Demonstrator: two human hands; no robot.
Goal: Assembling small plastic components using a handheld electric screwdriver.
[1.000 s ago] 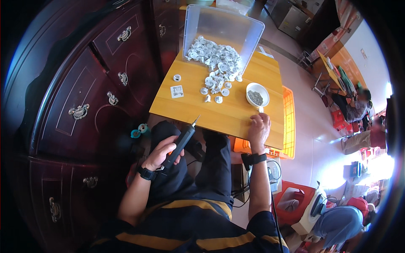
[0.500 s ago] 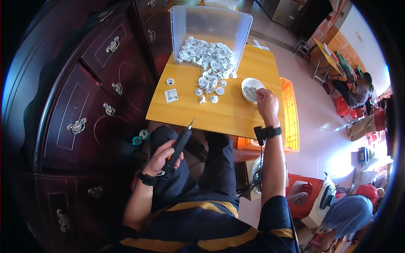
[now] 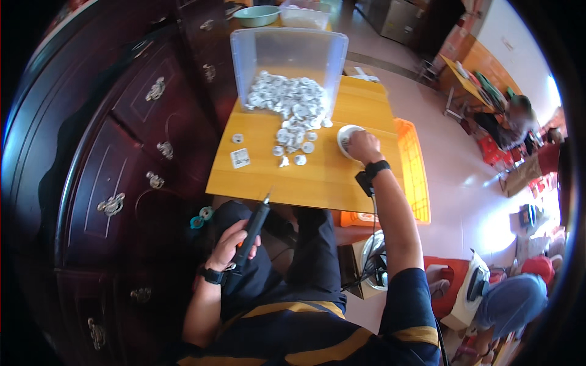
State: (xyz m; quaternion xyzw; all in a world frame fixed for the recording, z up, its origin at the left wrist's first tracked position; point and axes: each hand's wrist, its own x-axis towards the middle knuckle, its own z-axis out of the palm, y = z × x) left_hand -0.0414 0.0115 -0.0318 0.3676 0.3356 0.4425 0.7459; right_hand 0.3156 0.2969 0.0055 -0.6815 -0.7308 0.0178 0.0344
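Observation:
My left hand [image 3: 229,245] is closed round a black electric screwdriver [image 3: 252,230], held above my lap with its thin bit pointing up toward the table edge. My right hand [image 3: 365,147] reaches into a small white bowl [image 3: 342,133] of tiny grey metal pieces, perhaps screws. Its fingertips are hidden in the bowl, so their grip does not show. Left of the bowl, a heap of small white round plastic parts [image 3: 287,97] spills from a clear plastic bin [image 3: 287,52] lying on its side. Several loose parts lie nearer me, among them one white part [image 3: 300,160].
The wooden table [image 3: 268,183] holds a printed white label [image 3: 240,158] and a lone white part [image 3: 237,138] at left. An orange basket [image 3: 414,171] stands at its right side. Dark wooden drawers [image 3: 104,177] rise at left. Other people sit farther off at right.
My right hand has gone from the bowl's right rim down into the bowl. The view has shifted slightly; my left hand still holds the screwdriver.

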